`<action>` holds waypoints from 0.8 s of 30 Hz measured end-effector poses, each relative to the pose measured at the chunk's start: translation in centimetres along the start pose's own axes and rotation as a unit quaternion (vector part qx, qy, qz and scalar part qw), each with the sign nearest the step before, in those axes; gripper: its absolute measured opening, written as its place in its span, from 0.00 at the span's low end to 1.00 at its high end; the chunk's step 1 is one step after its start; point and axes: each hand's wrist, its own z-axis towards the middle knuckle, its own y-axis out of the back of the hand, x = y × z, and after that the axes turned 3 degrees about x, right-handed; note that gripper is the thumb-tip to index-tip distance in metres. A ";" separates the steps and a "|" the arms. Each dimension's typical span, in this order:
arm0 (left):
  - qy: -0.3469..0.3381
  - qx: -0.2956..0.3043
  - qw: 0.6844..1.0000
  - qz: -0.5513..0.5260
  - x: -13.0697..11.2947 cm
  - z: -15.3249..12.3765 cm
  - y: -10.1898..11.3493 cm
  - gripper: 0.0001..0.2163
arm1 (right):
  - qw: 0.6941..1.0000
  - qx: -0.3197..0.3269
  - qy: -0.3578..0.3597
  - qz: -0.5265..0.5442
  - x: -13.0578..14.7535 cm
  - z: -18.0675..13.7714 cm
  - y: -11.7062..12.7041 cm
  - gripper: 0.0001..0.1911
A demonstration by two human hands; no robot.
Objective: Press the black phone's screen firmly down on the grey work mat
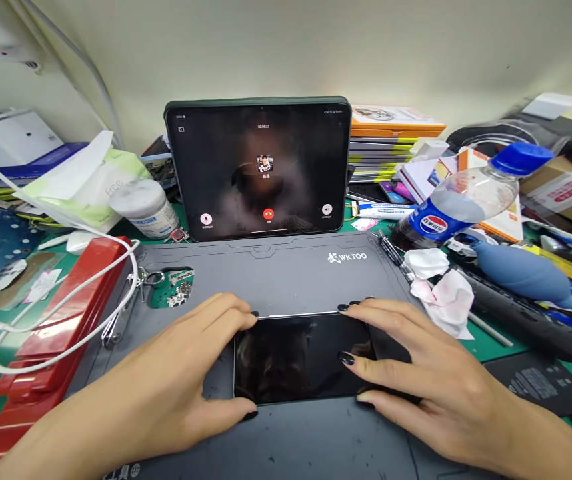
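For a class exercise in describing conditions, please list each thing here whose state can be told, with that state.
Phone: flat on the mat, screen dark
Left hand: gripping the phone's left end by its edges
Right hand: thumb and fingers at its right end
Tablet: standing, screen lit with a call display
Cola bottle: capped, partly filled
White tub: lid on
Tissues: crumpled
Blue bulb blower: rounded, unsqueezed

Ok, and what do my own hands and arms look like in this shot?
Your left hand and right hand are bare, without gloves. Dark, glossy black polish shows on the nails of both. No rings, watch or bracelets show, and no sleeves cover the visible parts of your forearms.
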 end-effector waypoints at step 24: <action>-0.018 -0.004 0.999 0.050 -0.7 0.3 0.5 0.23 | 0.999 0.009 0.009 -0.032 0.3 -0.4 -0.2 0.10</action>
